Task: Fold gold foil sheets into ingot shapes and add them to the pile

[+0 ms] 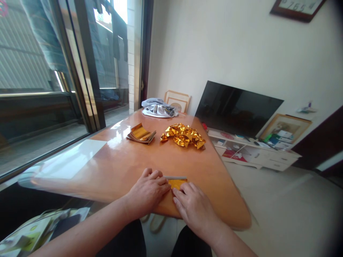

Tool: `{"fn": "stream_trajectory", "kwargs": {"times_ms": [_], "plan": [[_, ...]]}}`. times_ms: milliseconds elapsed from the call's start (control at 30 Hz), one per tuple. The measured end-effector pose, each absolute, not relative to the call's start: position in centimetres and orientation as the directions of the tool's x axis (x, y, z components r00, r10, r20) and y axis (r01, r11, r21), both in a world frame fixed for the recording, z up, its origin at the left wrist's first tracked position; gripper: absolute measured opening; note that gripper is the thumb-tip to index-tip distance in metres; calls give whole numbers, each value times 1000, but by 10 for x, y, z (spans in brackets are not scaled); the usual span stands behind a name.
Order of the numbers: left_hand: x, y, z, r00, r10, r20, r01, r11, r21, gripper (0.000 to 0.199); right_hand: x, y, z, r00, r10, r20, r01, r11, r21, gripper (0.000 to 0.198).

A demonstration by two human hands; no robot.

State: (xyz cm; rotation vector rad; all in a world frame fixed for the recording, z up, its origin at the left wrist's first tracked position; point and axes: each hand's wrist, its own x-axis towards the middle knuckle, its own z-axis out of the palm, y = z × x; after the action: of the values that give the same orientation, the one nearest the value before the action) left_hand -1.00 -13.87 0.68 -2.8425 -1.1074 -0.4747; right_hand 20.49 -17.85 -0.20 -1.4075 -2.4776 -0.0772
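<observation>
At the near edge of the wooden table, a small sheet of gold foil paper (177, 184) lies between my hands, with a pale grey strip along its far edge. My left hand (148, 191) presses its curled fingers on the left end of the sheet. On the right end, the bent fingers and thumb of my right hand (194, 203) grip the paper. Both hands partly hide it. Farther up the table rests a stack of gold foil sheets (140, 134), its top sheet curling. To its right sits a heap of folded gold foil pieces (184, 136).
Folded clothing (159, 108) lies at the far end of the table (128, 160), near framed pictures (177, 101). A white sheet (80, 157) covers part of the left side. A television (238, 109) stands on a low white cabinet (264, 157) beyond, right of the table.
</observation>
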Motion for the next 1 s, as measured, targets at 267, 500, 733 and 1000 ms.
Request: {"fn": "stream_trajectory", "kwargs": {"times_ms": [267, 500, 733, 1000], "plan": [[-6, -138, 7, 633, 708, 313, 691, -700, 184, 13, 209, -181, 1, -482, 834, 269, 847, 522, -101, 22], [12, -128, -2, 462, 822, 332, 781, -555, 288, 17, 208, -183, -1, -457, 844, 279, 858, 501, -111, 19], [11, -123, -5, 348, 879, 327, 800, -460, 386, 16, 209, -182, -5, -442, 849, 290, 862, 491, -122, 22], [8, -119, -10, 309, 897, 316, 797, -425, 428, 35, 208, -182, -6, -432, 851, 298, 862, 487, -140, 22]]}}
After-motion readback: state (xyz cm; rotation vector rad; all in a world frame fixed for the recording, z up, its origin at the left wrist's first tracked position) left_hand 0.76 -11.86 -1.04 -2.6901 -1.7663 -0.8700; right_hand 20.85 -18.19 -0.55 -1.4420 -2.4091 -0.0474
